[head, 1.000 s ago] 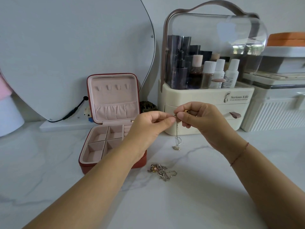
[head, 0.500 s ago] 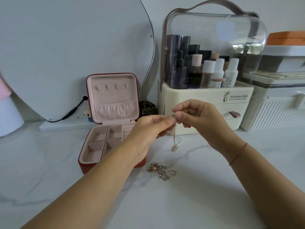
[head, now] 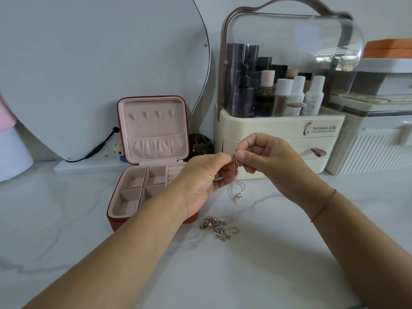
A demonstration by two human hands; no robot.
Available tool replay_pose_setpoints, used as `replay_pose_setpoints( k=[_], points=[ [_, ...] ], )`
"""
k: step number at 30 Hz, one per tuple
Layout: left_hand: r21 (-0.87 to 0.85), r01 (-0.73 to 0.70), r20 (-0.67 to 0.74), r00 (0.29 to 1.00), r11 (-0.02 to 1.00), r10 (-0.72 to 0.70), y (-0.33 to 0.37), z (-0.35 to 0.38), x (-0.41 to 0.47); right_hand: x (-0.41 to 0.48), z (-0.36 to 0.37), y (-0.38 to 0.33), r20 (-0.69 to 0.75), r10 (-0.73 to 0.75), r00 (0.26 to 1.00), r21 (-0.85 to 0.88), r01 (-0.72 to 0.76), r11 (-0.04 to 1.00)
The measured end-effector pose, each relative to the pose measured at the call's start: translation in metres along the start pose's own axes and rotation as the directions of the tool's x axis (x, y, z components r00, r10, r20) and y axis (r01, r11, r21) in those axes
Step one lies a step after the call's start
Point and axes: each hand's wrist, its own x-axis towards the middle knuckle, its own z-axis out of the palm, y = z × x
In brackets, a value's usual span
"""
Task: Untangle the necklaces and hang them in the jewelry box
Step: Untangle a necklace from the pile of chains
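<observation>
My left hand (head: 207,175) and right hand (head: 265,159) pinch one thin necklace (head: 234,188) above the tangled chains (head: 217,227), beside the open jewelry box (head: 147,166).

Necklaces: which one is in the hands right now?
The thin chain with the small pendant, pinched at its top by the left hand and right hand, dangling. The rest lie in a tangled heap on the marble.

Bare forearms (head: 124,248); a thin red cord bracelet (head: 324,207) circles the right wrist.
</observation>
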Motion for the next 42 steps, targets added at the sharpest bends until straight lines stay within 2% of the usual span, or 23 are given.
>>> replay_pose_setpoints(
  k=[6,15,23,34,42],
  points=[
    [0.016,0.017,0.057,0.998,1.0,-0.018,0.0008,0.0017,-0.0024,-0.0002,-0.0015,0.0007,-0.036,0.001,0.999,0.019,-0.001,1.0],
    [0.023,-0.034,0.086,0.996,0.999,0.032,-0.0007,-0.0039,-0.0034,-0.0004,-0.0009,-0.0016,-0.042,0.021,0.999,0.009,-0.02,1.0],
    [0.01,-0.044,0.063,0.997,0.999,0.044,0.0009,-0.0039,-0.0034,-0.0007,-0.0046,-0.0019,-0.012,0.064,0.998,0.059,-0.063,0.996],
    [0.175,-0.069,0.027,0.997,0.982,0.066,0.0021,-0.0066,-0.0043,-0.002,-0.0031,-0.0018,0.063,0.075,0.995,0.063,-0.079,0.995],
    [0.174,-0.098,0.017,0.995,0.98,0.097,0.0015,-0.0063,-0.004,-0.0029,-0.0036,-0.0018,0.097,0.111,0.989,0.096,-0.12,0.988]
  ],
)
